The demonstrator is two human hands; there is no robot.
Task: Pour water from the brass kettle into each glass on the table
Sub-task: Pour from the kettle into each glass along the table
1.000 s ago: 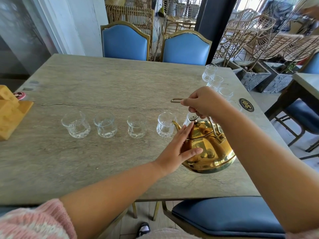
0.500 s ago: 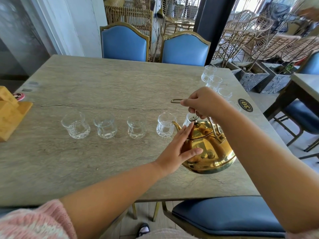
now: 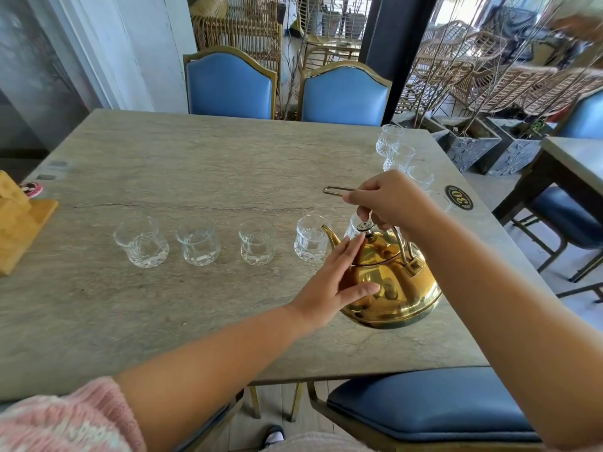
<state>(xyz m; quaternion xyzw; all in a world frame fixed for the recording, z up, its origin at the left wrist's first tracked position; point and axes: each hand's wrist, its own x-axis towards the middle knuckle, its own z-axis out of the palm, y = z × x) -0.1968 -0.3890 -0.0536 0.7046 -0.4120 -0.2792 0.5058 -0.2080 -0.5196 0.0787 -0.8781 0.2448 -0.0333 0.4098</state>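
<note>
A grey stone-look desk (image 3: 195,158) fills most of the view, seen from above by the person seated at it. The brass kettle (image 3: 394,288) sits toward the near right part of the desk, tipped forward so that its spout points away and to the left. Whether its base is touching the desk cannot be told.

The right hand (image 3: 388,203) is above the kettle, fingers curled round the wire handle, carrying it. The left hand (image 3: 329,282) lies flat against the kettle's left side: its straight fingers reach up onto the lid and its thumb is on the belly, steadying rather than gripping.

To the left of the kettle stands a row of glasses (image 3: 197,243) — four in a line, upright and apart from each other. The nearest glass (image 3: 311,239) has its rim just beside the spout tip, and no stream of water shows. A fifth glass (image 3: 352,225) is half hidden behind the kettle's lid knob. Beyond the kettle, a second line of glasses (image 3: 398,157) runs away along the desk's right edge.

The glass is clear and patterned, so water levels cannot be read. Judging by the spout's position, pouring is at the row — the far line most likely remains to be filled.
</note>
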